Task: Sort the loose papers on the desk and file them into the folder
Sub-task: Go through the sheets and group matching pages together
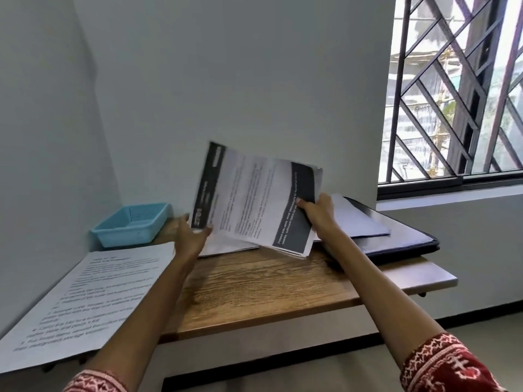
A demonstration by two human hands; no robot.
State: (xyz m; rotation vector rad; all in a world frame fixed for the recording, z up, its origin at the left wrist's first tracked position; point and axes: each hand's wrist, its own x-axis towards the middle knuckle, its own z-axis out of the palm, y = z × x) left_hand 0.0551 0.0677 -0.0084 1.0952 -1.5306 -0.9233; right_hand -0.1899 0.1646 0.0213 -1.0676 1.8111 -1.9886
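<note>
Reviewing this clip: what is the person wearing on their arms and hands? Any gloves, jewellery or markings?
Both forearms are bare. The left hand and right hand wear no gloves, and no rings, watch or bracelets show. The left sleeve and right sleeve are red fabric with a white embroidered-looking pattern, visible only at the bottom edge of the frame.

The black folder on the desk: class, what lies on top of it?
A white sheet lies on the black folder. The right hand and its held stack of papers cover the sheet's near-left part, so anything there is hidden.
</note>
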